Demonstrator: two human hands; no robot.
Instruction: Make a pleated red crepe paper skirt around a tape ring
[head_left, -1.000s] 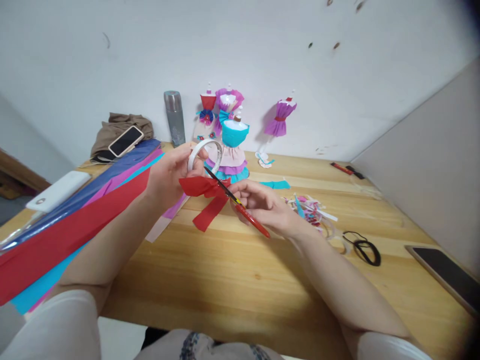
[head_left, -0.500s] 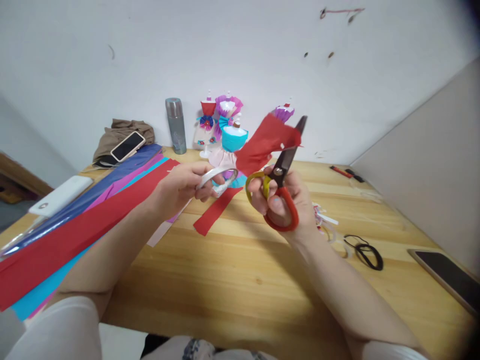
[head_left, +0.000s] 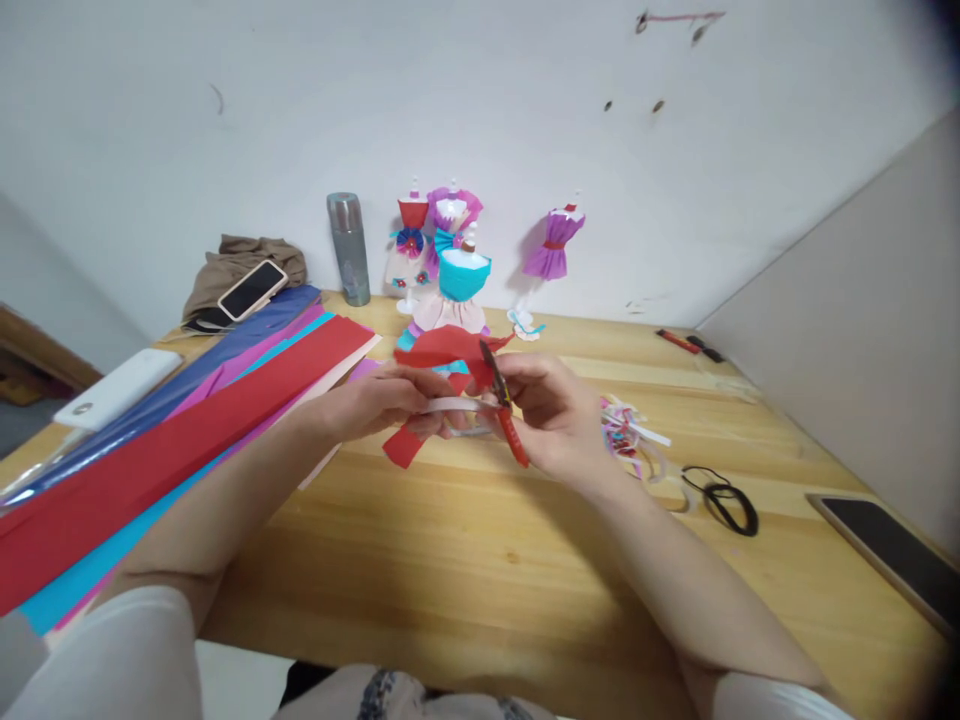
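My left hand grips a white roll of tape, seen nearly edge-on in front of me. From the other side my right hand meets the roll, its fingers closed around orange-handled scissors with dark blades pointing up and away. A piece of red crepe paper lies across, just beyond the roll, close to the blades; which fingers bear it is hidden. Below the hands, a red paper strip rests on the table. Behind stand small dress forms in paper clothes, one with a turquoise top.
Long coloured paper sheets spread over the left side, near a white device and a phone. A flask stands by the wall. Rightward are paper scraps, a black cord loop and a tablet-like device.
My hands have come together and the tape roll has turned edge-on between them. The scissors and red paper have lowered leftward, uncovering the purple dress form.
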